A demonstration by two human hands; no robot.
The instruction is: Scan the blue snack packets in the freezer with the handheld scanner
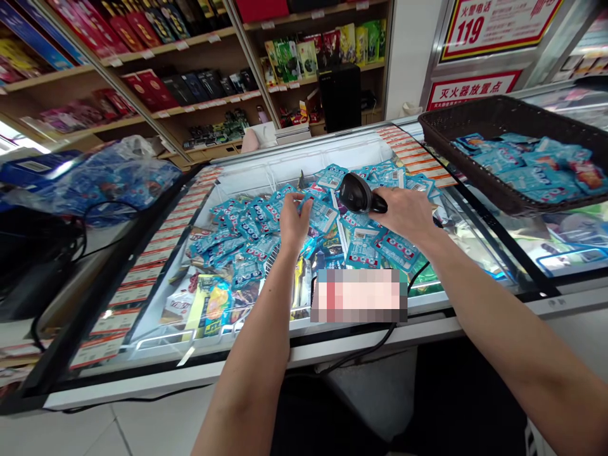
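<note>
Glass-topped freezer point(166, 379), strewn with blue packets point(259, 215).
Packets overlap across the middle; price tags point(137, 272) line both sides, a cable point(380, 342) crosses the front edge, a basket point(513, 202) sits right.

Gap between left hand point(295, 223) and black scanner point(354, 193); brown basket point(444, 147) blocks right side.

White light flooded the freezer case point(285, 163) — a blown-out glare point(16, 136) flared past nine o'clock, near-black dimness at six. Wide-angle distortion slanted the shelves point(197, 42) at ten; pixelation hid a patch point(358, 296) between four and five.
</note>
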